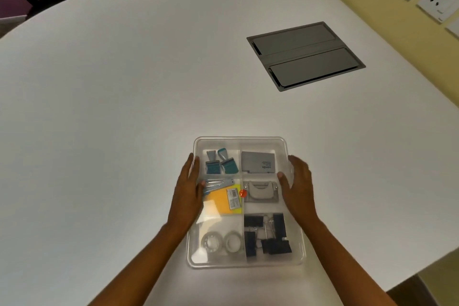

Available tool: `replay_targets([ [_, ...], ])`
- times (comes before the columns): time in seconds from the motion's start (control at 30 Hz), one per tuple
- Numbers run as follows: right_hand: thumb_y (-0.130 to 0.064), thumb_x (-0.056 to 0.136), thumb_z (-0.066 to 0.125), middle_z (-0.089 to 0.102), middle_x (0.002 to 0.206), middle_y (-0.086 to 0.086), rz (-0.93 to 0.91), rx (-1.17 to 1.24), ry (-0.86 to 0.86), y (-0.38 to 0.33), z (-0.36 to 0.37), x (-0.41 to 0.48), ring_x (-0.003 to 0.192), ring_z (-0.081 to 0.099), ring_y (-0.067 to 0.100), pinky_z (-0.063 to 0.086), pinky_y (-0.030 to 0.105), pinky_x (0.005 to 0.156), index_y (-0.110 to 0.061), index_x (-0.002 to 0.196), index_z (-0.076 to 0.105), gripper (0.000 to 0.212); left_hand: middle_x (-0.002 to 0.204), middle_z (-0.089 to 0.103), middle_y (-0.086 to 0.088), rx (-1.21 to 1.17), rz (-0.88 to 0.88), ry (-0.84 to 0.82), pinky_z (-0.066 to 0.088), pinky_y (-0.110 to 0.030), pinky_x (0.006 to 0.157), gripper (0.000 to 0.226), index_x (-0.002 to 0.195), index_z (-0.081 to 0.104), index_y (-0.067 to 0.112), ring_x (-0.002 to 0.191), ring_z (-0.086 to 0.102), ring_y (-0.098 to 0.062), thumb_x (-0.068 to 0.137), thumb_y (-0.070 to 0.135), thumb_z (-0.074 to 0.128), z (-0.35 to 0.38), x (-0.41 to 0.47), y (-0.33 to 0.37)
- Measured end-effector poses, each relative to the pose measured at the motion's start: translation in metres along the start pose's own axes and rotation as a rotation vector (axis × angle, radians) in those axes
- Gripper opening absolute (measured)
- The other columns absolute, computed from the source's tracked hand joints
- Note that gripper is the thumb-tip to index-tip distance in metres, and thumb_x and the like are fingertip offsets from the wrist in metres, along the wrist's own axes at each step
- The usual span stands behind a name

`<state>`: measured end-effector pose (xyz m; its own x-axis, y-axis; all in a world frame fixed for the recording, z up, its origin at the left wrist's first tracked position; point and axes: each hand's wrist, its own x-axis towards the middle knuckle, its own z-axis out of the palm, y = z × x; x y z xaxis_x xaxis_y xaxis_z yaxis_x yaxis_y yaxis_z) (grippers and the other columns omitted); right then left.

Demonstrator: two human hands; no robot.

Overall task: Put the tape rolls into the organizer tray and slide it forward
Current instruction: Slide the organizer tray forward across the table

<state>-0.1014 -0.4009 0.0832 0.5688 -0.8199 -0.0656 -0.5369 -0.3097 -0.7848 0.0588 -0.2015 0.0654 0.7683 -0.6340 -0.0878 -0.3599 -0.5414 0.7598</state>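
Currently both tape rolls (221, 242) lie in the near-left compartment of the tray (242, 140), near the surface's (124, 82) near edge. My left hand (188, 191) and right hand (298, 186) clasp its side walls. I judge it light, stiff, slick-bottomed; push low, evenly.

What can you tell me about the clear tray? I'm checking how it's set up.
The tray is a clear plastic rectangle with rounded corners, flat on the white table. Dividers split it into two columns of compartments. Two tape rolls lie in the near left one, black clips in the near right. The left hand and right hand hold its long sides, thumbs over the rim.
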Motion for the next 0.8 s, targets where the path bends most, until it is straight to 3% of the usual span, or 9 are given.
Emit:
replay_targets([
  [0.13,-0.049,0.091,0.044,0.02,0.155,0.002,-0.112,-0.18,-0.078,0.022,0.009,-0.036,0.141,0.017,0.016,0.018,0.035,0.111,-0.017,0.149,0.013,0.073,0.154,-0.002,0.013,0.067,-0.004,-0.006,0.005,-0.037,0.119,0.062,0.145,-0.004,0.031,0.144,0.0,-0.009,0.093,0.045,0.027,0.021,-0.038,-0.009],
  [0.23,-0.062,0.09,0.024,0.01,0.157,0.004,-0.197,-0.387,-0.061,0.032,0.014,-0.04,0.144,0.005,0.019,0.008,0.037,0.114,-0.014,0.15,0.008,0.079,0.155,-0.005,0.015,0.081,-0.015,0.019,0.001,-0.038,0.12,0.064,0.145,-0.007,0.033,0.145,-0.002,-0.009,0.091,0.056,0.018,0.029,-0.047,-0.009],
  [0.3,-0.06,0.091,0.023,0.008,0.158,0.005,-0.208,-0.445,-0.054,0.034,0.016,-0.04,0.145,0.004,0.021,0.007,0.038,0.115,-0.011,0.15,0.008,0.078,0.153,-0.004,0.02,0.031,-0.022,0.031,0.01,-0.04,0.12,0.065,0.145,-0.008,0.037,0.145,0.003,-0.007,0.09,0.059,0.019,0.03,-0.047,-0.01],
  [0.4,-0.054,0.093,0.031,0.007,0.158,0.005,-0.216,-0.452,-0.052,0.037,0.018,-0.039,0.145,0.003,0.021,0.008,0.039,0.115,-0.012,0.15,0.006,0.076,0.154,0.005,0.02,-0.055,-0.039,0.052,0.035,-0.042,0.111,0.066,0.141,-0.01,0.045,0.143,0.023,-0.015,0.092,0.049,0.033,0.029,-0.048,-0.008],
  [0.47,-0.051,0.092,0.035,0.007,0.158,0.004,-0.205,-0.446,-0.059,0.037,0.019,-0.039,0.144,0.003,0.02,0.008,0.04,0.116,-0.012,0.15,0.005,0.076,0.155,0.008,0.019,-0.051,-0.039,0.059,0.04,-0.039,0.107,0.067,0.141,-0.01,0.044,0.141,0.027,-0.017,0.094,0.044,0.038,0.03,-0.049,-0.007],
  [0.57,-0.053,0.092,0.032,0.003,0.158,0.003,-0.203,-0.482,-0.059,0.036,0.019,-0.04,0.145,0.0,0.021,0.005,0.039,0.115,-0.012,0.15,0.004,0.076,0.154,0.004,0.018,-0.009,-0.021,0.073,0.025,-0.032,0.111,0.065,0.145,-0.005,0.036,0.144,0.019,-0.015,0.095,0.043,0.035,0.029,-0.048,-0.007],
  [0.67,-0.057,0.092,0.025,0.002,0.158,0.004,-0.216,-0.498,-0.057,0.036,0.016,-0.042,0.145,0.0,0.021,0.006,0.038,0.115,-0.012,0.15,0.004,0.077,0.158,0.008,0.007,0.057,0.009,0.071,0.007,-0.031,0.117,0.064,0.148,0.003,0.026,0.145,0.011,-0.012,0.092,0.047,0.026,0.028,-0.047,-0.006],
  [0.8,-0.059,0.092,0.02,0.007,0.158,0.005,-0.22,-0.507,-0.063,0.03,0.013,-0.044,0.145,0.005,0.02,0.012,0.041,0.117,-0.012,0.15,0.006,0.076,0.155,0.006,0.008,0.049,0.022,0.059,0.006,-0.036,0.12,0.064,0.148,0.008,0.02,0.142,0.003,-0.006,0.091,0.044,0.025,0.021,-0.045,-0.008],
])
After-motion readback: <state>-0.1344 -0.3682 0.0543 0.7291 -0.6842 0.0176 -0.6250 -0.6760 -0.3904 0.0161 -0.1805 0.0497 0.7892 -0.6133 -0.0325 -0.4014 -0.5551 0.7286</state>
